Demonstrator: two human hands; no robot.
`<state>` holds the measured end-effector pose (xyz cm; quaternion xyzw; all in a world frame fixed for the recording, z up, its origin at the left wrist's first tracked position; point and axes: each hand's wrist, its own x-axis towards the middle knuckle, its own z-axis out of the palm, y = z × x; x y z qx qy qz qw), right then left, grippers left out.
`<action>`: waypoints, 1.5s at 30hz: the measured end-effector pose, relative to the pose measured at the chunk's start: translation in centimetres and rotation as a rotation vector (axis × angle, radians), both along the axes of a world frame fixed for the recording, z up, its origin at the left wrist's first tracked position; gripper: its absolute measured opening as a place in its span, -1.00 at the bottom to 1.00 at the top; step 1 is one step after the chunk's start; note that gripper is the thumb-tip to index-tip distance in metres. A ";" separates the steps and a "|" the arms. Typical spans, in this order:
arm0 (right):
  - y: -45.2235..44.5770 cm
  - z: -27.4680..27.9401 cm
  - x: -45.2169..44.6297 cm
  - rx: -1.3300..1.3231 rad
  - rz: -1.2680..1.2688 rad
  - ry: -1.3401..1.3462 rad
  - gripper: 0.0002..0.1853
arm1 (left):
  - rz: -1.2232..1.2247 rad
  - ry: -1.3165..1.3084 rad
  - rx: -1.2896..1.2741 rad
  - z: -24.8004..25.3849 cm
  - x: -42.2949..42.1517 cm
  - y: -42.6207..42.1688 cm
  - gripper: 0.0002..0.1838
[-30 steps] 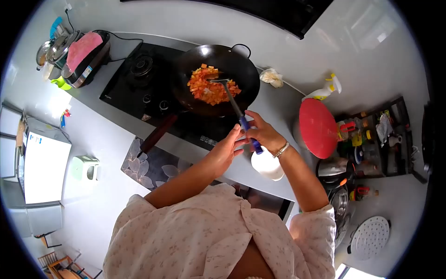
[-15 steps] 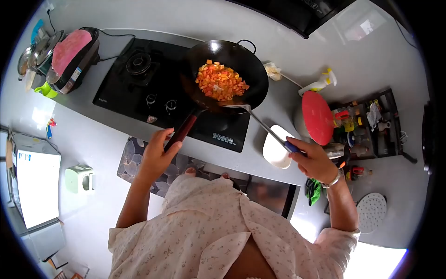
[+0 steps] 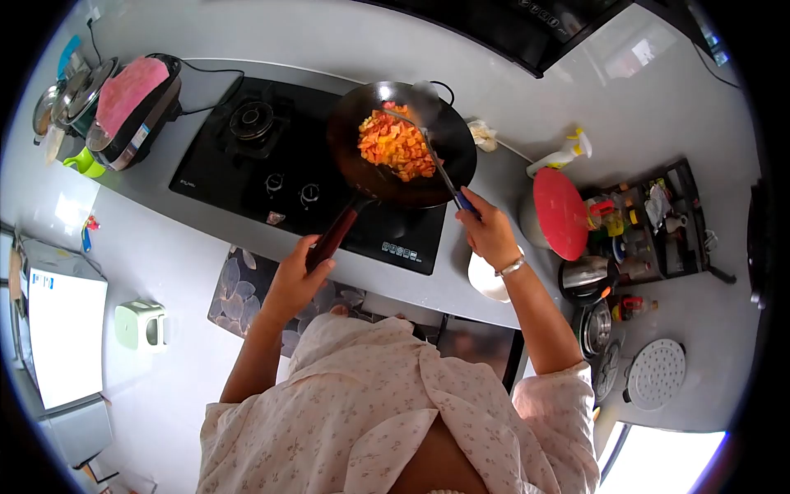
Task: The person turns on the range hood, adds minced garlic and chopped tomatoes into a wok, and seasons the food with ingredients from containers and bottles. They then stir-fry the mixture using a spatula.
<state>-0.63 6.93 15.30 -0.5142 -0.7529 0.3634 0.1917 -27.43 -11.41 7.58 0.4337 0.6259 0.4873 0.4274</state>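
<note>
From where I stand, well to the left of the wok, a bright pink cloth (image 3: 132, 90) lies over a black oval appliance (image 3: 156, 123). Nearer the wok spreads the black glass stove (image 3: 216, 160), set into the grey desk (image 3: 502, 173), with one burner (image 3: 251, 120) bare to the wok's left.

The person's left hand (image 3: 292, 286) is on the near left side of the wok, its fingers curled around the outer part of the dark red handle (image 3: 333, 237), with little opening between thumb and fingers. That handle slants up and away to the wok's near rim.

The round black metal wok (image 3: 448, 165) holds a heap of orange and red diced pieces (image 3: 395, 148), mostly toward its left and middle. A hazy patch, perhaps steam, blurs its far rim.

The long metal spatula with a blue grip (image 3: 440, 165) crosses the wok's right part. Its long axis runs from the near right rim forward and leftward over the pieces, its head at their far side. The right hand (image 3: 492, 235), just outside that rim, closes its fingers around the blue grip; the pieces lie ahead and left of those fingers, and this hand is the nearer one.

A glossy white dish (image 3: 485, 276) sits near right of the wok, partly hidden by the right hand. Farther right of the wok stands a round red lid (image 3: 561, 214).
</note>
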 end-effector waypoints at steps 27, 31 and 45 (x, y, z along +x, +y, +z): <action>-0.9 4.8 7.1 -0.690 -0.358 0.669 -0.65 | -0.039 -0.513 -0.238 -0.4 -1.1 0.4 -0.45; 3.4 3.0 8.2 -0.872 -0.442 0.803 -0.76 | -0.035 -0.489 -0.243 -0.3 -0.9 0.5 -0.46; 7.0 6.6 -5.2 -0.516 0.062 0.136 -0.51 | 0.029 -0.511 -0.229 -0.2 -0.6 0.5 -0.49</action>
